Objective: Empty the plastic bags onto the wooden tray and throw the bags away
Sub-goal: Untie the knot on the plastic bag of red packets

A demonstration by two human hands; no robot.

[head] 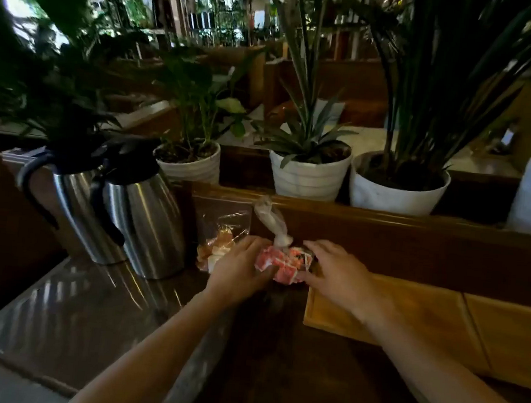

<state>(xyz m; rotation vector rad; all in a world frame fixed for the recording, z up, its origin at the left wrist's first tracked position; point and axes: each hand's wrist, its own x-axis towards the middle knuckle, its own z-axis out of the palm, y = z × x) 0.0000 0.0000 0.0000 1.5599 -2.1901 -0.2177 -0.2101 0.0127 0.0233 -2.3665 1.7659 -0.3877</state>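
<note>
Gripping pink bag [281, 265], hands [239, 269] [339, 277] hiding blurred contents.

Two steel jugs [121, 221] crowding the left, second bag [222, 239] just beside them, raised wooden ledge [382, 240] walling the back with plant pots [308, 173] on top, wooden tray [440, 319] filling the right, bare tabletop [70, 322] open at near left.

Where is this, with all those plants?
Probably a cafe or restaurant drinks counter: two steel coffee jugs stand on it, potted plants line the ledge, and wooden booth-like dividers show behind.
</note>
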